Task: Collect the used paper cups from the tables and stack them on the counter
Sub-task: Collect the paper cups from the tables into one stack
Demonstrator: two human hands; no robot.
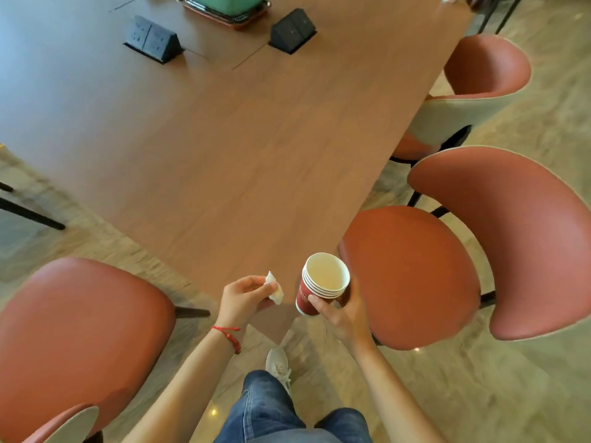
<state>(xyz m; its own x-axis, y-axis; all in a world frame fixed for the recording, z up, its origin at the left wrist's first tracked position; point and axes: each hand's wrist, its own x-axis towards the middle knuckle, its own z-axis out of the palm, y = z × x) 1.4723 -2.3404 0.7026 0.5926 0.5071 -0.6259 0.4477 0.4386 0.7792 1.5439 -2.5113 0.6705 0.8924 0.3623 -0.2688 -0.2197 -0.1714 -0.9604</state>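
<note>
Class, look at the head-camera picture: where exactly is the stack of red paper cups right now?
The stack of red paper cups is held in the right hand, low in the head view, over the table corner beside a red chair.

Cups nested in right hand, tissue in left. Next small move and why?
Probably carry the stack of cups away toward the counter: the right hand already grips them nested, the left hand pinches a tissue, and the near table shows no more cups.

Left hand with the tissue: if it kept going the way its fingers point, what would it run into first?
Probably the stack of cups held in the right hand. The left hand pinches the tissue with fingers pointing right toward it, though depth is unclear.
</note>
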